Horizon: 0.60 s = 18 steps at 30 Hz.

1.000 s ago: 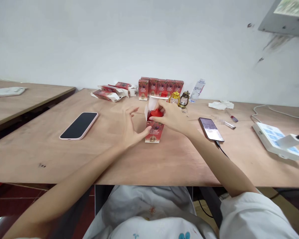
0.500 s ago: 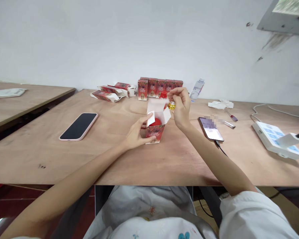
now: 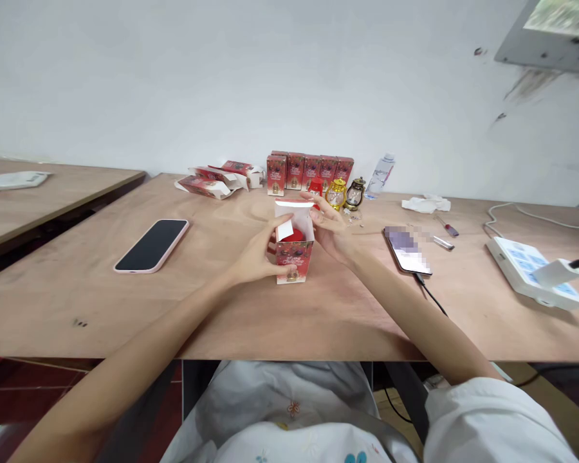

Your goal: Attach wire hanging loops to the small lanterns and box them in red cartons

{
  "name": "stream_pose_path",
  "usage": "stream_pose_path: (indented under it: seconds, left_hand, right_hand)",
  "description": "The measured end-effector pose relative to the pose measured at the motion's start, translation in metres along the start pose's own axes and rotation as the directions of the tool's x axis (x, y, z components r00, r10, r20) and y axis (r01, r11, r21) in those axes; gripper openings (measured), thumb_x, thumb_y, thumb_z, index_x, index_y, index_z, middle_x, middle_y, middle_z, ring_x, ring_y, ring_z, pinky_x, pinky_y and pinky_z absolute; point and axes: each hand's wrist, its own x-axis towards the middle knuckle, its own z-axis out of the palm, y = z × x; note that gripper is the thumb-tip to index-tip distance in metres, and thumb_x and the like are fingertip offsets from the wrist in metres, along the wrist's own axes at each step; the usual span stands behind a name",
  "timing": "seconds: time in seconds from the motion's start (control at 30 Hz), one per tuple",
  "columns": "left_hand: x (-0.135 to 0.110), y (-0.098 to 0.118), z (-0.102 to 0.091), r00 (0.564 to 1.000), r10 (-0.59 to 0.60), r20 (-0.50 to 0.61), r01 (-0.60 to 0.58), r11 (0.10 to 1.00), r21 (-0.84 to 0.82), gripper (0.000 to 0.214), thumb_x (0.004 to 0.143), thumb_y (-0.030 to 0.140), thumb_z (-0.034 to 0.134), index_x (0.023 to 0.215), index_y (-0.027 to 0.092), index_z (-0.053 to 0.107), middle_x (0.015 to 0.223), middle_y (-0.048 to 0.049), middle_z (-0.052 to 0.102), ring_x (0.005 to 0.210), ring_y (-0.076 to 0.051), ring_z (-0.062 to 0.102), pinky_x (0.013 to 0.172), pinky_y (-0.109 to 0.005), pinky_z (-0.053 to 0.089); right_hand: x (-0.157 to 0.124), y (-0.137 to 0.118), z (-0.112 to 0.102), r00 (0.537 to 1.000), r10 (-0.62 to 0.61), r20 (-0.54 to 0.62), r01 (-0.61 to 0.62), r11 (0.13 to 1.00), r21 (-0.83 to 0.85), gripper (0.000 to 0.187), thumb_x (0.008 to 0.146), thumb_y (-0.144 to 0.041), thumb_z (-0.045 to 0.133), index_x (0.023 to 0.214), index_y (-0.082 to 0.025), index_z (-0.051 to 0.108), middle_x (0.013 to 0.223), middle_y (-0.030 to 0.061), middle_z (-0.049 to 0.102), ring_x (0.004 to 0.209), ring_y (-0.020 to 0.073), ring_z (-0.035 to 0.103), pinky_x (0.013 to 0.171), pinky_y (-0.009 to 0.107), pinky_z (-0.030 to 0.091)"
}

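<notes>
A small red box stands upright mid-table with its white top flaps open and a red lantern inside. My left hand grips the box's left side, thumb on a side flap. My right hand is at the box's right side, fingers touching the right flap and the raised lid flap. Behind the box stand a small red lantern, a gold lantern and a dark lantern.
A row of closed red boxes lines the back, flattened boxes to their left. A pink-cased phone lies left, a lit phone with a cable right, then a screwdriver, tissue, a plastic bottle and a white device.
My right hand, which was raised beside the gold lantern, has come down to the box's flaps. My left hand closed onto the box's side and the box shifted slightly left.
</notes>
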Motion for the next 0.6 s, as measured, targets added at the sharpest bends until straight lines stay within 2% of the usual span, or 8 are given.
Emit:
stream_pose_path:
  seconds: [0.1,0.17,0.23,0.4,0.5,0.6]
  left_hand:
    - [0.002,0.004,-0.002,1.0,-0.022,0.005,0.022,1.0,0.018,0.098,0.064,0.031,0.08,0.148,0.027,0.029,0.122,-0.0112,0.059,0.097,-0.025,0.066,0.07,-0.034,0.06]
    - [0.003,0.006,-0.003,1.0,-0.008,0.001,0.008,1.0,0.028,0.1,0.063,0.03,0.08,0.149,0.026,0.029,0.124,-0.0117,0.059,0.1,-0.027,0.066,0.073,-0.036,0.06]
    - [0.003,0.008,-0.003,1.0,-0.003,0.012,0.003,1.0,0.022,0.097,0.064,0.03,0.079,0.148,0.026,0.031,0.127,-0.0124,0.058,0.104,-0.028,0.065,0.078,-0.038,0.059]
    - [0.002,0.011,-0.006,0.996,0.001,0.085,0.001,1.0,-0.027,0.081,0.068,0.033,0.077,0.138,0.023,0.039,0.13,-0.0136,0.055,0.109,-0.028,0.063,0.076,-0.037,0.06]
    - [0.001,0.014,-0.007,0.993,0.014,0.116,-0.019,0.999,0.037,0.072,0.072,0.038,0.075,0.133,0.019,0.041,0.122,-0.0115,0.06,0.104,-0.025,0.064,0.074,-0.034,0.06]
    - [-0.002,0.011,-0.001,0.995,0.078,0.064,-0.087,0.987,0.139,0.069,0.078,0.046,0.068,0.133,0.017,0.038,0.123,-0.0121,0.058,0.105,-0.025,0.064,0.075,-0.034,0.06]
  right_hand:
    - [0.001,-0.001,0.001,1.0,0.0,0.008,0.0,0.999,0.035,0.068,0.068,-0.061,0.069,0.125,-0.029,0.05,0.122,0.0064,0.066,0.102,0.0223,0.066,0.087,0.039,0.055]
    - [0.001,-0.001,0.004,0.999,0.027,0.034,-0.028,0.999,0.021,0.07,0.067,-0.061,0.07,0.125,-0.028,0.049,0.119,0.0064,0.067,0.103,0.0231,0.066,0.089,0.04,0.055]
    - [0.001,-0.002,0.006,0.997,0.032,0.069,-0.031,0.999,-0.02,0.071,0.068,-0.063,0.069,0.126,-0.029,0.048,0.118,0.0062,0.068,0.103,0.0239,0.066,0.09,0.042,0.055]
    - [-0.002,-0.014,0.006,0.993,-0.103,0.059,0.112,0.979,-0.168,0.067,0.077,-0.073,0.055,0.129,-0.03,0.052,0.123,0.0069,0.065,0.114,0.0256,0.061,0.093,0.045,0.053]
    - [-0.008,-0.021,0.007,0.985,-0.153,0.083,0.169,0.955,-0.244,0.056,0.081,-0.072,0.052,0.113,-0.028,0.065,0.117,0.0063,0.069,0.114,0.0246,0.061,0.096,0.044,0.05]
    - [-0.012,-0.022,0.011,0.972,-0.188,0.137,0.221,0.932,-0.286,0.039,0.084,-0.061,0.059,0.097,-0.028,0.073,0.112,0.0041,0.071,0.113,0.0216,0.063,0.1,0.041,0.048]
